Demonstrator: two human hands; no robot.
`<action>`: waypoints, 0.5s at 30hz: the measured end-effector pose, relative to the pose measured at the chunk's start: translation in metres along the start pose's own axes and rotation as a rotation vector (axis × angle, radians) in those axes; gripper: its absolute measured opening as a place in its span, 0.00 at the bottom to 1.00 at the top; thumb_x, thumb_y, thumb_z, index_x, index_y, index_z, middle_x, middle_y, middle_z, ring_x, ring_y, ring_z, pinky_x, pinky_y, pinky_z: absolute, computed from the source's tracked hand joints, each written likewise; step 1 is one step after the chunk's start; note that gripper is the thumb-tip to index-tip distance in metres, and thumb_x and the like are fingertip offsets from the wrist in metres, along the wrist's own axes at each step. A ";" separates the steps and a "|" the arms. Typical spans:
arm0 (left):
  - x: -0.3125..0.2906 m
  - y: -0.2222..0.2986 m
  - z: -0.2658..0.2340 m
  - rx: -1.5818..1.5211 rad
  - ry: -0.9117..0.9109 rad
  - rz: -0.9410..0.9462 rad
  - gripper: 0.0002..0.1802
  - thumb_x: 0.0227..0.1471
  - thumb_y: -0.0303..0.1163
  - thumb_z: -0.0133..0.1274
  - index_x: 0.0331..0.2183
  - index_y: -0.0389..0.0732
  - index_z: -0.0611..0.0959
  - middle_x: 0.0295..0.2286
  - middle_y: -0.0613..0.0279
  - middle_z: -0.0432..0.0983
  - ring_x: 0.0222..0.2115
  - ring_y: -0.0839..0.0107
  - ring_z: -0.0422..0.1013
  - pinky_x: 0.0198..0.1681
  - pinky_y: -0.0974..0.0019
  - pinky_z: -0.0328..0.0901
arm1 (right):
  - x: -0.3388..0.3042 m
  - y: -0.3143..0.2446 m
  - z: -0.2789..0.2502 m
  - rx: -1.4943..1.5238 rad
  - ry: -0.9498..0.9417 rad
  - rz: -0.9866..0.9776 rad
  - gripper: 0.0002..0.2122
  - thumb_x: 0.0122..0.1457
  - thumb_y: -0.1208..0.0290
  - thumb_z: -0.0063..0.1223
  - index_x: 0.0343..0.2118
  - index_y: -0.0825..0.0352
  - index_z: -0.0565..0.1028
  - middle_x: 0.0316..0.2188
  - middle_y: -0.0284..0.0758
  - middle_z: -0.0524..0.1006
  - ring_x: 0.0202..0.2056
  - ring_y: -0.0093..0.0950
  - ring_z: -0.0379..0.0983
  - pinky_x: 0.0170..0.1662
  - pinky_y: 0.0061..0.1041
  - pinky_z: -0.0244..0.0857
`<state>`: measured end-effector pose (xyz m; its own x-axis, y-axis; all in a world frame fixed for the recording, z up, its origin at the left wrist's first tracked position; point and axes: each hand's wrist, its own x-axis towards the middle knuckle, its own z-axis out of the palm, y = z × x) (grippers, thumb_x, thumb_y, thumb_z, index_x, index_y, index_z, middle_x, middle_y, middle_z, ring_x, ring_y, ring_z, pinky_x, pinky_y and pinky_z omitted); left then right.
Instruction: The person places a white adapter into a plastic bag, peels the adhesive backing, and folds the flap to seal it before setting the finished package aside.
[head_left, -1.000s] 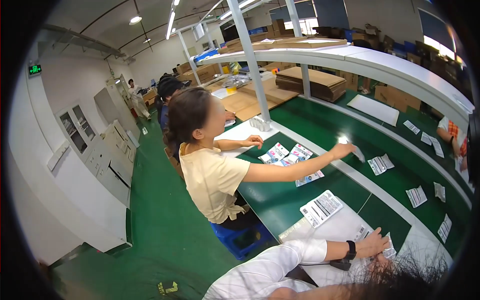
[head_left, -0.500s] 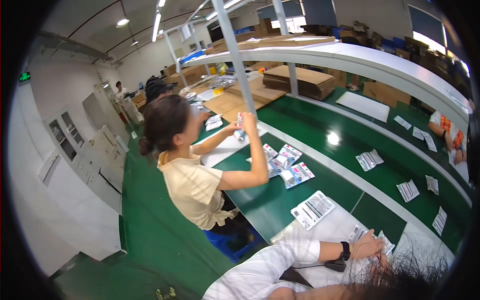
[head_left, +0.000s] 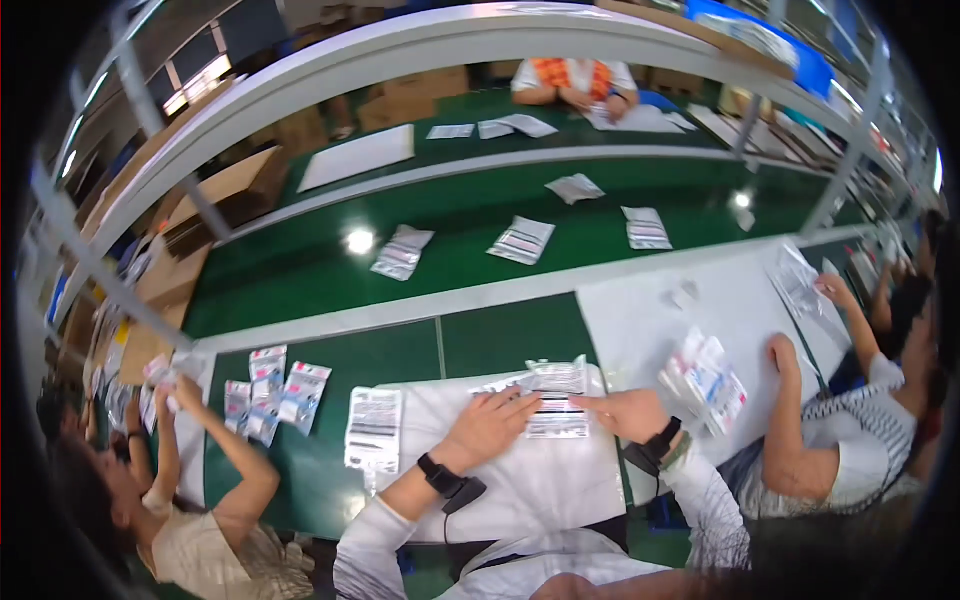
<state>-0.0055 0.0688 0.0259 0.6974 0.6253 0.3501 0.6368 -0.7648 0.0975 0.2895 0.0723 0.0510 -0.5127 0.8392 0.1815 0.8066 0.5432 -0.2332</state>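
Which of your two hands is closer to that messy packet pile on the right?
Right. The right hand is just left of the packet pile; the left hand is farther left.

We identify crinkled, glossy plastic film on the central pouch [head_left: 558, 425]. Under it, we note a smooth, lightly creased white sheet [head_left: 540, 490]. We classify the green conveyor belt [head_left: 300, 290] as smooth and glossy, the stacked cardboard [head_left: 245, 190] as matt, and the white sleeve [head_left: 705, 502] as wrinkled cloth.
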 end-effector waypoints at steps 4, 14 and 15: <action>0.012 0.005 -0.009 0.016 -0.060 0.011 0.29 0.51 0.35 0.57 0.56 0.53 0.75 0.56 0.76 0.68 0.55 0.68 0.65 0.51 0.61 0.61 | -0.011 0.008 -0.001 -0.092 0.018 -0.038 0.23 0.53 0.68 0.54 0.52 0.36 0.75 0.16 0.29 0.74 0.17 0.31 0.73 0.20 0.32 0.64; -0.003 -0.003 -0.015 -0.043 -0.135 0.034 0.27 0.51 0.36 0.56 0.55 0.62 0.76 0.59 0.77 0.65 0.59 0.70 0.60 0.56 0.55 0.56 | -0.016 0.004 0.003 -0.035 0.003 0.059 0.22 0.53 0.68 0.53 0.51 0.34 0.76 0.16 0.28 0.74 0.17 0.30 0.74 0.20 0.31 0.65; -0.003 -0.003 -0.017 -0.069 -0.154 0.039 0.29 0.51 0.34 0.56 0.55 0.64 0.75 0.60 0.76 0.65 0.60 0.69 0.59 0.57 0.53 0.55 | -0.017 0.005 0.001 -0.035 -0.006 0.062 0.22 0.53 0.68 0.53 0.51 0.34 0.76 0.16 0.28 0.74 0.17 0.30 0.74 0.20 0.31 0.65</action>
<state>-0.0153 0.0668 0.0409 0.7668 0.6070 0.2088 0.5876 -0.7947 0.1521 0.3016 0.0607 0.0459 -0.4632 0.8714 0.1616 0.8466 0.4890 -0.2102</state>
